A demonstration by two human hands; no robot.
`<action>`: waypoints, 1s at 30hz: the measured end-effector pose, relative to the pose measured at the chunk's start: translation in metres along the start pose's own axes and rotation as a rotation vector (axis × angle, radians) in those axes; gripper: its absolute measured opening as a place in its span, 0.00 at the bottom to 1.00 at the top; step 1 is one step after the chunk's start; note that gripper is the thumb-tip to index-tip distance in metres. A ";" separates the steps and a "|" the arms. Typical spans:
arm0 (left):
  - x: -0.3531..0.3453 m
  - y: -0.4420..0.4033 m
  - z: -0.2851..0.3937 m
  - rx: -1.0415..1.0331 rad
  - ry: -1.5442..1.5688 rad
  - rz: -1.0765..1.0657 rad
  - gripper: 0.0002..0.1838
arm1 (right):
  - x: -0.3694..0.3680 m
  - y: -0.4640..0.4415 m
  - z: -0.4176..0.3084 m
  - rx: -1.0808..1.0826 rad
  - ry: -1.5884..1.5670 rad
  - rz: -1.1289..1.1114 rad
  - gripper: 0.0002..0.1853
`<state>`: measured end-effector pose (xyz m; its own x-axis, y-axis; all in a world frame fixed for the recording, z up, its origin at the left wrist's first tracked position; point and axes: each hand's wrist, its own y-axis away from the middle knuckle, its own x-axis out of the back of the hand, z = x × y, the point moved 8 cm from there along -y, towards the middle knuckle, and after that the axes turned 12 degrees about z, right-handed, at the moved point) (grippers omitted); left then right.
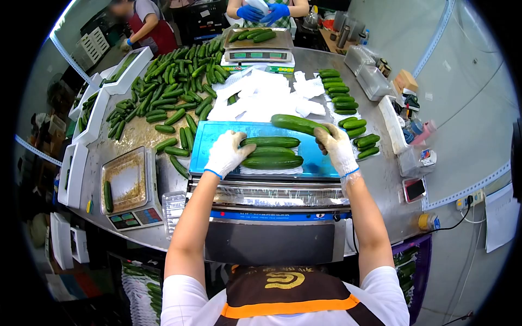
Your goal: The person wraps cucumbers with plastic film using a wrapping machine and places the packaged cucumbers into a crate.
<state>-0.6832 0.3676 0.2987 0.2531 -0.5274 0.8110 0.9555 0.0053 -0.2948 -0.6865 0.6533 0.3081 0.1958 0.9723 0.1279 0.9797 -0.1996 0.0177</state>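
Three green cucumbers [272, 162] lie side by side on a white sheet, which rests on a blue board [205, 138] in front of me. My left hand [224, 155], in a white glove, has its thumb and fingers around the left end of the farthest of these cucumbers [274, 142]. In my gloved right hand [338, 151] is another cucumber [296, 123], gripped by its right end. It is raised above the far right part of the board and points left. Below the board sits a wrapping machine with a metal roller [272, 196].
A big heap of cucumbers [174, 92] covers the table's far left. White sheets [255, 95] lie behind the board, and cucumbers in bundles [340, 98] line the right. Scales [130, 187] stand left and at the back. Two people [266, 13] are across the table.
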 end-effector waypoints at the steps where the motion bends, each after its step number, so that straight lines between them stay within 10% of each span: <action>1: -0.005 0.003 -0.001 -0.014 -0.065 -0.060 0.25 | 0.003 -0.003 0.005 -0.026 -0.032 0.012 0.15; 13: 0.090 -0.010 -0.063 0.284 0.288 0.429 0.21 | -0.010 -0.009 0.008 0.053 0.022 0.018 0.16; 19: 0.079 0.004 -0.051 0.296 0.687 0.365 0.18 | -0.069 -0.001 0.007 0.598 0.780 -0.163 0.23; 24: 0.036 0.020 -0.016 0.227 0.610 0.169 0.19 | -0.040 -0.013 0.014 0.170 0.463 -0.014 0.25; 30: 0.014 0.034 0.002 0.098 0.327 0.049 0.24 | -0.013 -0.012 0.033 0.147 0.356 -0.037 0.22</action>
<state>-0.6467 0.3616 0.3008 0.2524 -0.7691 0.5871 0.9575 0.1108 -0.2664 -0.6989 0.6472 0.2730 0.1583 0.8704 0.4662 0.9866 -0.1202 -0.1104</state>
